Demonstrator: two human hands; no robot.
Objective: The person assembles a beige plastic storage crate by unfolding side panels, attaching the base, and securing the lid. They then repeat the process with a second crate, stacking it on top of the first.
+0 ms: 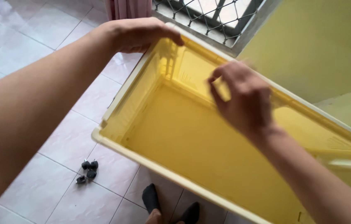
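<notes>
A large yellow plastic drawer bin with a cream rim is held tilted above a tiled floor. The left hand grips its far corner, fingers curled over the rim. The right hand reaches inside, fingertips pinched near the far wall; whether it holds anything is unclear. Four small black caster wheels lie unfitted on the floor, near the bin's closest corner.

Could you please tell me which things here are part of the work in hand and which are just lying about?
In hand:
yellow bin
left hand, holding the bin's far corner
right hand, over the bin's far wall

Lying about:
black casters on the floor tiles
pink curtain
window grille
</notes>
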